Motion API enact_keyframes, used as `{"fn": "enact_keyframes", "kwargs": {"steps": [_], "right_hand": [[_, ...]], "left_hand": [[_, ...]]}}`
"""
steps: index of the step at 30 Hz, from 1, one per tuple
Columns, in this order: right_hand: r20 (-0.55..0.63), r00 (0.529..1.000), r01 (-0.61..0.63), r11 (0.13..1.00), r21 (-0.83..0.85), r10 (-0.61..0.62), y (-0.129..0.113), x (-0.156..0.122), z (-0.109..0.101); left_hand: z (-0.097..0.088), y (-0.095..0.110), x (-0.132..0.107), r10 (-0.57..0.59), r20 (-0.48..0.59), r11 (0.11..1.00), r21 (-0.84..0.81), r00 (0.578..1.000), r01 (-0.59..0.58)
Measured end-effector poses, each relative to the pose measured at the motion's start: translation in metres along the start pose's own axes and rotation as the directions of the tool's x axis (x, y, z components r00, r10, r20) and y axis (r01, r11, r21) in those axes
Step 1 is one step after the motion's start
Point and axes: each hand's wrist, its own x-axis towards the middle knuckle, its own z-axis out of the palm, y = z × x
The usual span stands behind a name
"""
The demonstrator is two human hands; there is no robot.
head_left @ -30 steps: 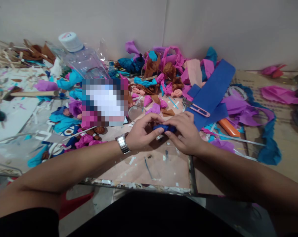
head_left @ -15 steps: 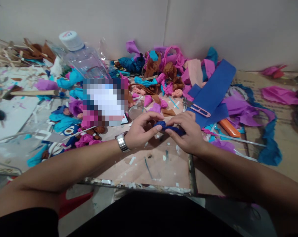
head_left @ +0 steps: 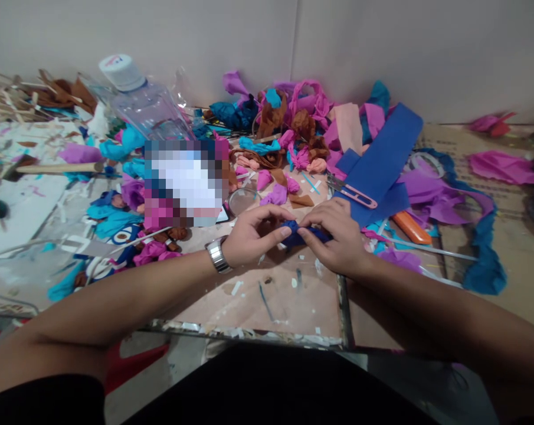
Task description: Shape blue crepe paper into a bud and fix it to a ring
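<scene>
I have the left hand [head_left: 260,236] and right hand [head_left: 335,239] close together, both pinching the crumpled blue paper [head_left: 295,239] at twelve o'clock over the desk [head_left: 293,313], snips [head_left: 347,190] at its two o'clock, and I judge it light, soft and tearable, best held by its bunched end.

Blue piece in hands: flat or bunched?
Bunched where visible: the blue piece shows a crumpled lump between left hand and right hand, which hide the rest.

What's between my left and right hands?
The head view shows a crumpled piece of blue crepe paper there, held by the left hand and right hand.
</scene>
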Motion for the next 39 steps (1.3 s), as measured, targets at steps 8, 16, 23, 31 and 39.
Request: {"fn": "enact_keyframes", "kwargs": {"steps": [8, 16, 23, 31, 39], "right_hand": [[0.010, 0.999, -0.032, 0.999, -0.014, 0.032, 0.0007, -0.0012, 0.0004], [-0.005, 1.000, -0.027, 1.000, -0.003, 0.027, 0.0011, 0.0003, 0.0012], [0.012, 0.999, -0.048, 0.999, 0.027, 0.047, 0.0019, 0.0002, 0.0003], [-0.008, 0.998, -0.060, 0.998, 0.019, 0.060, 0.0002, 0.0003, 0.0004], [-0.007, 0.998, -0.069, 0.997, 0.031, 0.069, 0.0005, 0.0005, 0.0011]], "left_hand": [[-0.0019, -0.0034, 0.0024, 0.055, -0.003, 0.996, 0.073, 0.998, -0.055], [0.0004, -0.0060, 0.0006, 0.011, -0.056, 0.999, 0.036, 0.998, -0.009], [0.0023, -0.0059, -0.0002, -0.013, -0.060, 1.000, -0.020, 0.998, 0.012], [-0.0016, -0.0050, -0.0021, -0.025, -0.027, 0.996, 0.085, 0.999, 0.027], [0.0015, -0.0060, -0.0003, -0.033, -0.074, 0.999, -0.033, 0.997, 0.031]]}}
